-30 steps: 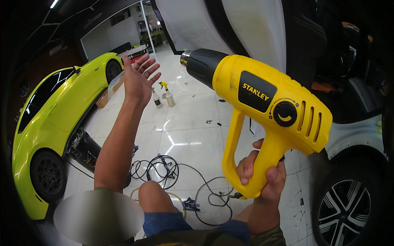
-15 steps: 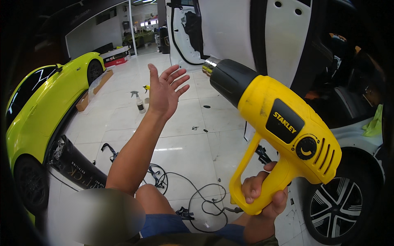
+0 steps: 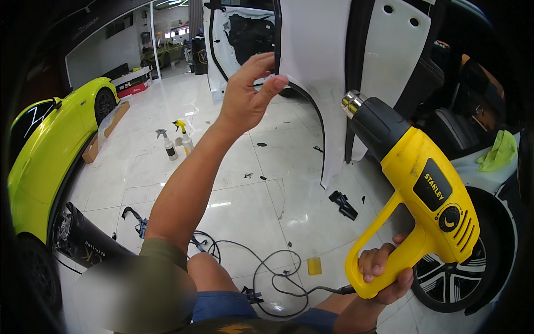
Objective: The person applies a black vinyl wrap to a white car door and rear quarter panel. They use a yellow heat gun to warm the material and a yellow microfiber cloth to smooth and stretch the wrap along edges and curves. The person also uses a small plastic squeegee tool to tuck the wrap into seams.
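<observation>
My right hand point(image 3: 384, 270) is wrapped round the handle of a yellow and black heat gun point(image 3: 423, 189). Its metal nozzle points up and left toward a large white car door point(image 3: 317, 50) and stands a little apart from it. My left hand point(image 3: 247, 97) is raised at the door's dark-trimmed left edge. The thumb lies over the front of that edge, while the fingertips pass behind it and are hidden. A curved lower edge of the door sweeps down to a point near the floor.
A black power cord point(image 3: 267, 253) loops over the tiled floor by my knees. A yellow block point(image 3: 315, 265) and a black plastic piece point(image 3: 343, 205) lie nearby. Two spray bottles point(image 3: 169, 146), a black cylindrical bin point(image 3: 83, 236) and a lime-green car point(image 3: 61, 150) are at left; a wheel point(image 3: 450, 278) is at right.
My left hand has moved right from mid-air, fingers spread, to the door's edge. The heat gun has shifted right and slightly down. My view has turned a little to the right.
</observation>
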Action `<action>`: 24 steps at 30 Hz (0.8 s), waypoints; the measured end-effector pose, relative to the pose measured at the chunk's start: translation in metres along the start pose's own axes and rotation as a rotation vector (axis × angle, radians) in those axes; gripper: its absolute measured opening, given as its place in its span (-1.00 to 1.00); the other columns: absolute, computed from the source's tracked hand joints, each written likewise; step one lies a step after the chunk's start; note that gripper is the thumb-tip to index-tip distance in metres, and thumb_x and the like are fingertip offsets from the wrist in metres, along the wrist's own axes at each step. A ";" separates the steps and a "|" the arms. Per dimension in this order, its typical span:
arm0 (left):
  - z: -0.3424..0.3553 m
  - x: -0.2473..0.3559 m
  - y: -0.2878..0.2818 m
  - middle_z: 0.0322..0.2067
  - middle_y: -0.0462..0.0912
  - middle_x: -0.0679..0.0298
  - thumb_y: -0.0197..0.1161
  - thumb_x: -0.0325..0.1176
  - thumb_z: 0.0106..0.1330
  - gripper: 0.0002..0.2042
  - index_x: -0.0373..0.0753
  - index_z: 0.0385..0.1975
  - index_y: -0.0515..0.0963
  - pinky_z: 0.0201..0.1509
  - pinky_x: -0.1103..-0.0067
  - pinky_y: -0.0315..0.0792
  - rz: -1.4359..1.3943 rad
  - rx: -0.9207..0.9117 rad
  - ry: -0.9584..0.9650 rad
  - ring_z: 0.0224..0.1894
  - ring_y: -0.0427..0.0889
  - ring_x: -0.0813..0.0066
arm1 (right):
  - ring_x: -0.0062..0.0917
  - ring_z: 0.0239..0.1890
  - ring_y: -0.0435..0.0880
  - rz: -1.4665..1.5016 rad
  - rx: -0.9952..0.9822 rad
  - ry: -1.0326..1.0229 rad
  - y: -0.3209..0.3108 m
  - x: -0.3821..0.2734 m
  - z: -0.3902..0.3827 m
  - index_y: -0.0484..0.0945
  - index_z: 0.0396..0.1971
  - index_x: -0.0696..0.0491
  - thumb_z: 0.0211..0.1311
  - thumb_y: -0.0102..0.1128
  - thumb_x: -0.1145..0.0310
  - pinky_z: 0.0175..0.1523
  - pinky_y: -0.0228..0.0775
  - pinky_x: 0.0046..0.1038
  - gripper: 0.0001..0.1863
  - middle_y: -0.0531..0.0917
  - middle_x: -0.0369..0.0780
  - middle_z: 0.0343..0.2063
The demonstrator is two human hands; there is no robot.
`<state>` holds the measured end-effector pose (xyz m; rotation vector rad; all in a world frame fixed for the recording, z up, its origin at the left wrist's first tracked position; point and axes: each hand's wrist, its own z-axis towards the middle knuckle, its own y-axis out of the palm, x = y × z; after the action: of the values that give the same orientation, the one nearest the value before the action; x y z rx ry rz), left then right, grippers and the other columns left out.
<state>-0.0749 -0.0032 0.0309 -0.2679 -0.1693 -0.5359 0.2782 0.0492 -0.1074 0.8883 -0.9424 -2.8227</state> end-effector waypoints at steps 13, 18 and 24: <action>-0.069 0.038 -0.042 0.08 0.48 0.09 -0.39 0.27 0.39 -0.26 -0.30 0.16 0.34 0.16 0.34 0.30 -0.431 0.283 -0.476 0.10 0.46 0.27 | -0.52 -0.61 0.47 0.022 -0.114 0.076 0.007 0.002 0.026 0.12 0.13 0.19 0.31 0.02 0.05 -0.41 0.30 -0.48 -0.39 0.51 -0.18 -0.51; -0.222 0.002 -0.033 -0.16 0.60 0.17 -0.29 0.11 0.47 -0.40 -0.37 0.00 0.45 -0.04 0.49 0.44 -0.401 0.410 -0.878 -0.13 0.57 0.43 | -0.41 -0.54 0.51 0.083 -0.141 0.114 0.003 -0.004 0.029 0.19 0.15 0.19 0.20 0.21 0.14 -0.37 0.37 -0.33 -0.35 0.55 -0.07 -0.44; -0.385 -0.023 0.024 -0.28 0.60 0.19 -0.14 0.01 0.46 -0.53 -0.34 -0.11 0.49 -0.22 0.53 0.49 -0.419 0.432 -1.348 -0.35 0.59 0.44 | -0.33 -0.61 0.58 -0.345 -0.018 0.026 0.004 -0.022 0.025 0.19 0.15 0.27 0.04 0.28 0.30 -0.48 0.50 -0.31 -0.29 0.55 -0.04 -0.46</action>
<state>-0.0477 -0.0855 -0.3456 -0.1287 -1.6581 -0.6408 0.2826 0.0634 -0.0780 1.1867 -0.8287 -3.0827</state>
